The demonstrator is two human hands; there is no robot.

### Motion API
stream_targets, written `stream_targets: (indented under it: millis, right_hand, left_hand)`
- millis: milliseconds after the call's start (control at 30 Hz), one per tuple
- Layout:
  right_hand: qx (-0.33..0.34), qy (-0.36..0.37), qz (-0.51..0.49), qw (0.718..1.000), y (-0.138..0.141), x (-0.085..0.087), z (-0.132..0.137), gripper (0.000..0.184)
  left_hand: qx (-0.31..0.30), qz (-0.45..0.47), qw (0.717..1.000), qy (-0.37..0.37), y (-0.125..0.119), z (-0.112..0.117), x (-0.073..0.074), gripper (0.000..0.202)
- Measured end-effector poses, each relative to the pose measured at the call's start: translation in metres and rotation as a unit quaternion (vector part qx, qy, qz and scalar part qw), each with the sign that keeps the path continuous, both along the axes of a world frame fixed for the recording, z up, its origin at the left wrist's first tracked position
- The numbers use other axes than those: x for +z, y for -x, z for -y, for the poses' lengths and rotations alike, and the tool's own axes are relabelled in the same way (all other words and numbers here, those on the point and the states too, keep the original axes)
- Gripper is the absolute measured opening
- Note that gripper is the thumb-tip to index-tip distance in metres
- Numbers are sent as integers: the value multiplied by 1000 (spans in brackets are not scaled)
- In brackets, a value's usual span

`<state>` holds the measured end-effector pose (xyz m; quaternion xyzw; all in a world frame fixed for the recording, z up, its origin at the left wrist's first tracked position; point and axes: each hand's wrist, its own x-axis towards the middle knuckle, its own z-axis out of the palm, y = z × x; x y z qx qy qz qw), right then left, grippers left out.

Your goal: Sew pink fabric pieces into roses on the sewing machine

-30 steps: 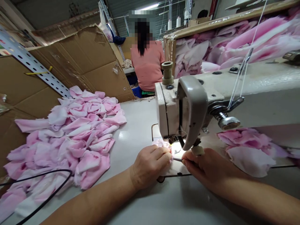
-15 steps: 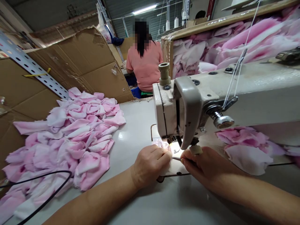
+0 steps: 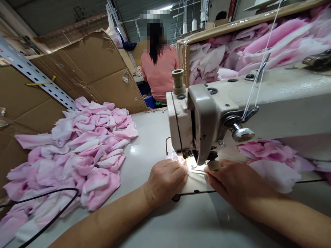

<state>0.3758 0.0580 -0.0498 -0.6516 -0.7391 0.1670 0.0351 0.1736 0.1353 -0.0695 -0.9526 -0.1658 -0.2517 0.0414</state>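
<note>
At the sewing machine (image 3: 204, 113), my left hand (image 3: 167, 177) is closed, fingers pinched on a small piece of pink-and-white fabric (image 3: 177, 157) just left of the lit needle area. My right hand (image 3: 234, 181) is closed around slim metal tweezers (image 3: 198, 171) on the needle's right side. Their two thin prongs point left toward my left fingertips and stand slightly apart. The machine head hides part of the right fingers, and most of the held fabric is covered by my left hand.
A heap of pink-and-white fabric pieces (image 3: 74, 155) lies left on the table, with a black cable (image 3: 59, 203) across it. More fabric (image 3: 274, 165) lies under the machine arm. Cardboard (image 3: 85, 72) stands behind. A person in a pink shirt (image 3: 161, 72) sits beyond, back turned.
My right hand has shifted slightly right, away from my left fingertips. More of the tweezers shows, with the two prongs now distinct. My left hand stays almost in place.
</note>
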Motion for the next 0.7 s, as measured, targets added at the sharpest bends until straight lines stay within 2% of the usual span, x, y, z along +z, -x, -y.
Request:
stream_targets:
  millis: [167,433,700]
  right_hand:
    - [-14,-69,-15,997,-3,-6,-2,26]
    - [38,-156,-40,986,-22,-17,-4,22]
    - [76,-125,-103,984,-29,-15,-13,21]
  left_hand:
    - [6,-2,1000,27,0,0,0,17]
    - [-2,-27,997,67,-1,1,0,17]
    - [-7,-46,995,91,1,1,2,16]
